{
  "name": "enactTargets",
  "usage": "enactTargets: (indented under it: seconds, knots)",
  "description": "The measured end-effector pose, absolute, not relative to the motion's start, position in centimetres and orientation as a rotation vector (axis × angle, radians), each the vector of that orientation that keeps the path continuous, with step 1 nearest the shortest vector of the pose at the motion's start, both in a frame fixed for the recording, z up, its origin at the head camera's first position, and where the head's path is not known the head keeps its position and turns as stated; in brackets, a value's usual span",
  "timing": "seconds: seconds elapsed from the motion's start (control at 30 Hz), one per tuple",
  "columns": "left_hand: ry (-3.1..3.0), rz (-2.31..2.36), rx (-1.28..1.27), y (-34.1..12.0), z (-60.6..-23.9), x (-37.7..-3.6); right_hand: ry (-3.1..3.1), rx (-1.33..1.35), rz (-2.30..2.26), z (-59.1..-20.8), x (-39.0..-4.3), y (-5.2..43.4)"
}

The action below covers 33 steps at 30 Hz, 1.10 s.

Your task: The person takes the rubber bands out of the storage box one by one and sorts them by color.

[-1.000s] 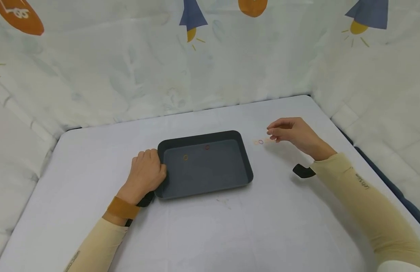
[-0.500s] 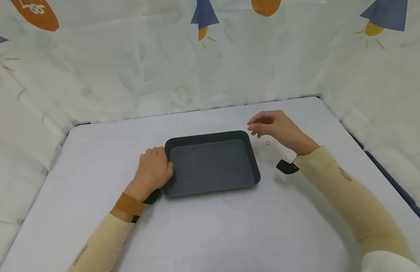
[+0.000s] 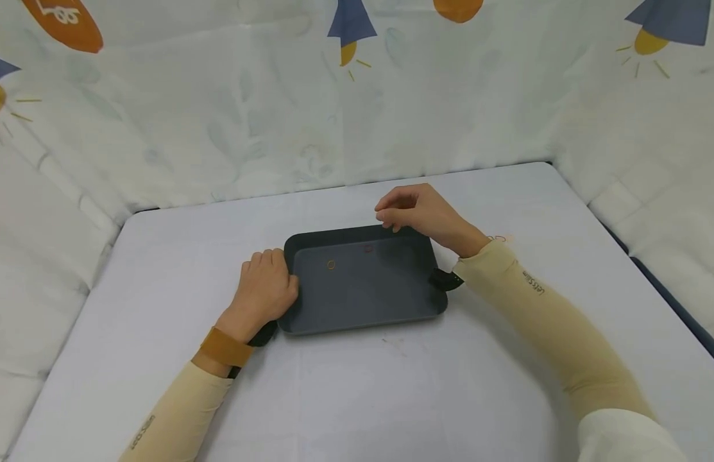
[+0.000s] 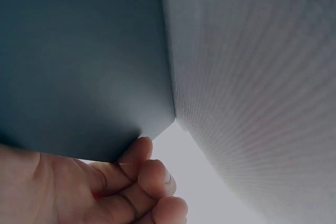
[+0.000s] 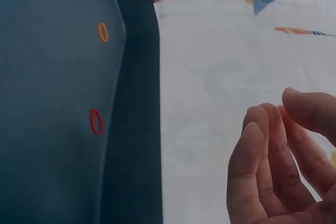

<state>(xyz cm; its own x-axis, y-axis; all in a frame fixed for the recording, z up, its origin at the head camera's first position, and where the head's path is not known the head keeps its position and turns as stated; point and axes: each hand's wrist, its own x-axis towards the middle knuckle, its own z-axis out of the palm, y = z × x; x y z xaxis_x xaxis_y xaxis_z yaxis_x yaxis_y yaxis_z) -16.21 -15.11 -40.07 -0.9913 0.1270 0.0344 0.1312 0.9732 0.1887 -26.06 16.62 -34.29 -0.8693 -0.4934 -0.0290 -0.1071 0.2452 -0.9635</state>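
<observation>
My left hand (image 3: 261, 289) grips the left end of a dark grey rectangular tray (image 3: 362, 298); in the left wrist view its curled fingertips (image 4: 137, 153) press against the tray's outside. Two small rubber bands lie apart inside: an orange band (image 5: 100, 32) and a red band (image 5: 92, 121). Over the tray's far right corner hovers my right hand (image 3: 423, 208), thumb and index fingertips brought together. A sliver of orange, a small rubber band (image 5: 282, 109), shows at this pinch, mostly hidden by the fingers.
Several more small rings (image 3: 501, 238) lie on the white tabletop (image 3: 357, 398), partly behind the right wrist. A patterned white cloth wall (image 3: 247, 128) rises behind the table and along both sides. A black strap end (image 3: 446, 280) hangs from the right wrist over the tray's right edge.
My right hand has moved left from above the loose rings to over the tray's far right corner. The left hand keeps its hold on the tray; the head view shifted slightly.
</observation>
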Motion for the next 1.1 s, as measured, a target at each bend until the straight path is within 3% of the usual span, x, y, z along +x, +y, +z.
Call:
enactTargets:
  seconds: [0.63, 1.1]
  knots:
    - [-3.095, -0.275, -0.215, -14.9, -39.8, -15.8, 2.310, -0.575, -1.493, -37.9, -26.4, 14.4]
    - [-3.093, -0.275, -0.222, -14.9, -39.8, -15.8, 2.540, -0.752, -1.100, -38.7, -26.3, 13.9]
